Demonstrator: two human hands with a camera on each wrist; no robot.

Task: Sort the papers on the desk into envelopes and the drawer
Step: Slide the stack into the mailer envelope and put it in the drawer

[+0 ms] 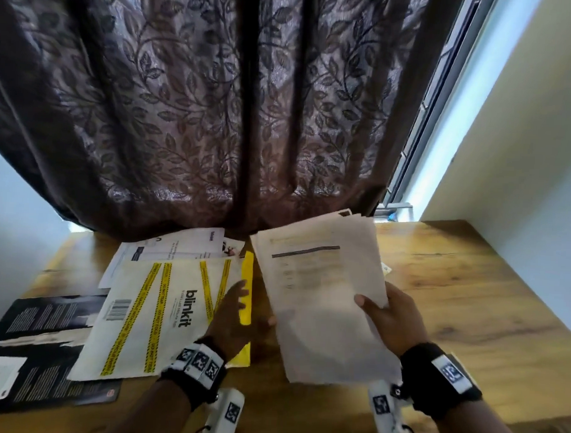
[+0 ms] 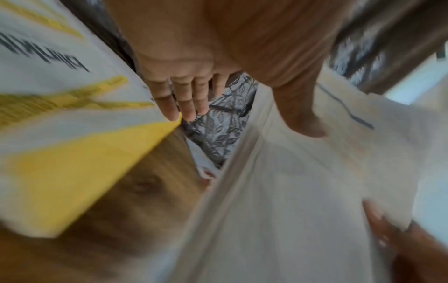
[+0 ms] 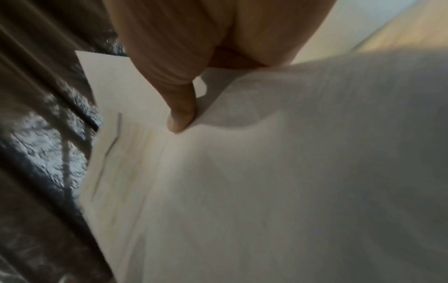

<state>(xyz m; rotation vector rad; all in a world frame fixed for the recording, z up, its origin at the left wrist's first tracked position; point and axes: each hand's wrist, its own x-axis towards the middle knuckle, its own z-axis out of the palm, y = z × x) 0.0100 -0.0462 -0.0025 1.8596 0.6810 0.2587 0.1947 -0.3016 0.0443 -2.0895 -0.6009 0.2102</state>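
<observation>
My right hand (image 1: 372, 307) pinches a stack of white printed papers (image 1: 320, 293) by its right edge, thumb (image 3: 180, 122) on top, the sheets lifted and tilted above the wooden desk (image 1: 454, 289). The fingers under the stack are hidden. My left hand (image 1: 254, 305) is open with straight fingers (image 2: 184, 107) at the right edge of a white "blinkit" envelope (image 1: 162, 309) with yellow tape stripes. Its thumb reaches toward the stack's left edge (image 2: 290, 191). A yellow envelope (image 1: 246, 290) lies partly under the white one.
More printed sheets (image 1: 184, 244) lie behind the envelopes, by a dark leaf-patterned curtain (image 1: 216, 115). A black printed booklet (image 1: 33, 346) lies at the desk's left front. The desk meets a wall on the right, with a window at the back right corner.
</observation>
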